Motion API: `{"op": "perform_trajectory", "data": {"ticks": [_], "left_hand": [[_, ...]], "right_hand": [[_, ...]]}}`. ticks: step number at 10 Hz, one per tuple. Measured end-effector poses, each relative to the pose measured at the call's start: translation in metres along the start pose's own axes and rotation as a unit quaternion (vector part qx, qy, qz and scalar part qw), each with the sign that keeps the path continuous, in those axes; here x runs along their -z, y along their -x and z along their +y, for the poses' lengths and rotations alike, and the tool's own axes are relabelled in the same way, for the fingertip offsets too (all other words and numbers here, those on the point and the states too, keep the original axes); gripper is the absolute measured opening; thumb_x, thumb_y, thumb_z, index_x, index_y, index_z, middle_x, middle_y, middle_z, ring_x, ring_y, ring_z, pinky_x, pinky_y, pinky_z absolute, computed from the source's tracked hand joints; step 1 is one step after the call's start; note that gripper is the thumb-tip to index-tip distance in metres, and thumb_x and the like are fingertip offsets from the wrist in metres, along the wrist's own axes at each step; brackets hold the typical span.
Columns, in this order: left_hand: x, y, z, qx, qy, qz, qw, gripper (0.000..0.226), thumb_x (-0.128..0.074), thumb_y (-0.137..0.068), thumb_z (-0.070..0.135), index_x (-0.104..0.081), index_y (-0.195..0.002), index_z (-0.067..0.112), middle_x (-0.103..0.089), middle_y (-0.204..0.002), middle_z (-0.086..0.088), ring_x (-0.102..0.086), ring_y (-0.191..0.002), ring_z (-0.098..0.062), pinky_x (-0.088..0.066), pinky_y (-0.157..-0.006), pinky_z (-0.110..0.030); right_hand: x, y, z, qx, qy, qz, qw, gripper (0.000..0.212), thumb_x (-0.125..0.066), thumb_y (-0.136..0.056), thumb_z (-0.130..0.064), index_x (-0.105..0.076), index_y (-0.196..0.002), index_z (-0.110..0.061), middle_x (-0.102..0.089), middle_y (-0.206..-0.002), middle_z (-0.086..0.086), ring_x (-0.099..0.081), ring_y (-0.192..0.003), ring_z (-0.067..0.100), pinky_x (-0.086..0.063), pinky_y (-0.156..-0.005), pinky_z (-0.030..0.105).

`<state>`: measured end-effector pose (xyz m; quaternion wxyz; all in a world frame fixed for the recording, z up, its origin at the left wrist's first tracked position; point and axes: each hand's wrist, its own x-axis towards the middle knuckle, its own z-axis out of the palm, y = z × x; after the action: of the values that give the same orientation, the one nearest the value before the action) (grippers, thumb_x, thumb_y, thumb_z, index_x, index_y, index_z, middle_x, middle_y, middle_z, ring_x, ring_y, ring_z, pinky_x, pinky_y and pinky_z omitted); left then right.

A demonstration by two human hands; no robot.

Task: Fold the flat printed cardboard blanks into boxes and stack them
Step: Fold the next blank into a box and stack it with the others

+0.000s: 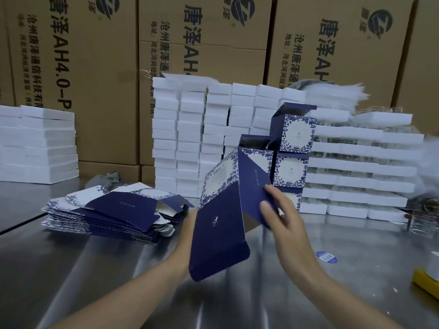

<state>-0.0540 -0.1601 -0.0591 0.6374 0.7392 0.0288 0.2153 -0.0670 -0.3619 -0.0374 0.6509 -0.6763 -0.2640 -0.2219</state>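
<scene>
**Steel table, one box half-formed between two hands**

Brown shipping cartons point(99, 79) printed with black Chinese lettering wall off the back of a brushed steel table point(71, 269). In front of them stand columns of small white foam blocks point(190, 138), a pile of white slabs point(38, 143) to the left and stacked white trays point(356, 162) to the right.

Held up over the middle of the table is a half-folded box point(221, 224), dark blue with a white and blue floral side. Its body is opened into a tilted tube and a long blue flap hangs down toward the camera. The right hand point(285, 217) grips a dark blue side panel, with two fingertips point(270, 188) pressed on its face and the other fingers curled out of sight behind the card. The left hand point(187, 224) sits behind the hanging flap. Only its edge and wrist show, so I cannot tell how its fingers lie.

The flat blanks point(114, 217) lie in a loose, fanned pile on the table to the left. The folded boxes point(291, 172) stand in one column just behind the held box, against the foam blocks, and the top one has its lid up. Near the right forearm a round blue sticker point(326, 257) lies on the steel. A yellow object point(425, 279) is cut off by the right edge.
</scene>
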Motion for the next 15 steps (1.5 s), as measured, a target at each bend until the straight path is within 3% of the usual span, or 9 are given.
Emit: {"op": "perform_trajectory", "data": {"ticks": [3, 4, 6, 8, 10, 11, 12, 13, 15], "left_hand": [[0.004, 0.022, 0.029, -0.028, -0.087, -0.035, 0.995, 0.014, -0.064, -0.101, 0.012, -0.07, -0.099, -0.001, -0.075, -0.098, -0.025, -0.07, -0.09, -0.039, -0.06, -0.085, -0.05], [0.001, 0.026, 0.032, 0.005, -0.01, 0.009, 1.0, 0.028, -0.052, -0.109, 0.007, -0.065, -0.084, 0.009, -0.066, -0.08, -0.005, -0.06, -0.073, -0.021, -0.054, -0.064, -0.022], [0.004, 0.026, 0.031, -0.098, -0.016, 0.021, 0.995, 0.022, -0.057, -0.106, 0.027, -0.061, -0.085, 0.024, -0.072, -0.075, 0.006, -0.066, -0.065, -0.009, -0.051, -0.055, -0.019], [-0.001, 0.029, 0.017, -0.359, -0.156, 0.043, 0.919, 0.04, -0.069, -0.095, 0.038, -0.057, -0.133, 0.044, -0.06, -0.12, 0.02, -0.063, -0.113, -0.011, -0.06, -0.078, -0.039], [-0.018, 0.038, 0.024, -0.245, 0.007, 0.069, 0.967, 0.085, -0.079, -0.084, 0.042, -0.032, -0.154, 0.051, -0.044, -0.149, 0.022, -0.044, -0.14, 0.003, -0.047, -0.101, -0.019], [-0.024, 0.035, 0.021, -0.077, 0.075, -0.002, 0.994, 0.063, -0.076, -0.09, 0.042, -0.053, -0.148, 0.032, -0.065, -0.134, 0.009, -0.064, -0.119, -0.003, -0.053, -0.105, -0.034], [-0.029, 0.04, 0.018, 0.015, 0.053, -0.114, 0.992, 0.053, -0.053, -0.104, 0.049, -0.065, -0.061, 0.02, -0.059, -0.06, -0.003, -0.057, -0.055, -0.014, -0.054, -0.063, -0.026], [-0.04, 0.047, 0.017, 0.059, 0.045, -0.135, 0.988, 0.083, -0.033, -0.109, 0.057, -0.038, -0.034, 0.022, -0.034, -0.039, 0.003, -0.036, -0.035, -0.01, -0.035, -0.043, -0.019], [-0.04, 0.05, 0.015, 0.067, 0.051, -0.11, 0.99, 0.089, -0.026, -0.109, 0.06, -0.043, -0.031, 0.021, -0.041, -0.037, 0.001, -0.043, -0.033, -0.011, -0.038, -0.042, -0.015]], "right_hand": [[0.008, 0.0, 0.002, 0.121, 0.113, 0.004, 0.986, 0.06, -0.08, -0.078, -0.057, -0.056, -0.129, -0.038, -0.055, -0.133, -0.016, -0.057, -0.129, 0.015, -0.049, -0.104, 0.036], [0.01, -0.005, 0.007, 0.126, 0.144, 0.017, 0.981, 0.063, -0.088, -0.074, -0.052, -0.053, -0.124, -0.039, -0.053, -0.127, -0.018, -0.058, -0.122, 0.015, -0.051, -0.098, 0.033], [0.023, -0.014, 0.016, 0.057, 0.24, 0.009, 0.969, 0.027, -0.065, -0.075, -0.049, -0.041, -0.081, -0.037, -0.049, -0.092, -0.013, -0.051, -0.079, 0.013, -0.047, -0.064, 0.042], [0.03, -0.012, 0.026, -0.144, 0.032, -0.026, 0.989, 0.013, -0.074, -0.083, -0.023, -0.065, -0.075, -0.027, -0.073, -0.077, -0.01, -0.064, -0.067, 0.002, -0.05, -0.06, 0.011], [-0.002, -0.004, 0.019, -0.25, -0.117, -0.023, 0.961, 0.027, -0.062, -0.104, -0.036, -0.069, -0.12, -0.017, -0.079, -0.093, 0.01, -0.074, -0.071, 0.023, -0.056, -0.055, 0.03], [-0.016, 0.002, 0.013, -0.304, -0.174, -0.078, 0.933, 0.035, -0.067, -0.092, -0.04, -0.076, -0.096, -0.006, -0.075, -0.078, 0.011, -0.071, -0.059, 0.02, -0.054, -0.048, 0.029], [-0.023, 0.007, 0.007, -0.337, -0.148, -0.177, 0.913, 0.054, -0.053, -0.108, -0.03, -0.074, -0.062, -0.01, -0.069, -0.069, 0.01, -0.068, -0.057, 0.018, -0.053, -0.05, 0.028], [-0.031, 0.012, 0.008, -0.339, -0.121, -0.148, 0.921, 0.054, -0.049, -0.109, -0.023, -0.057, -0.058, -0.006, -0.058, -0.057, 0.01, -0.058, -0.044, 0.016, -0.047, -0.044, 0.021], [-0.029, 0.016, -0.001, -0.333, -0.131, -0.147, 0.922, 0.062, -0.052, -0.106, -0.038, -0.048, -0.049, -0.014, -0.054, -0.051, 0.007, -0.055, -0.043, 0.017, -0.042, -0.047, 0.024]]}}
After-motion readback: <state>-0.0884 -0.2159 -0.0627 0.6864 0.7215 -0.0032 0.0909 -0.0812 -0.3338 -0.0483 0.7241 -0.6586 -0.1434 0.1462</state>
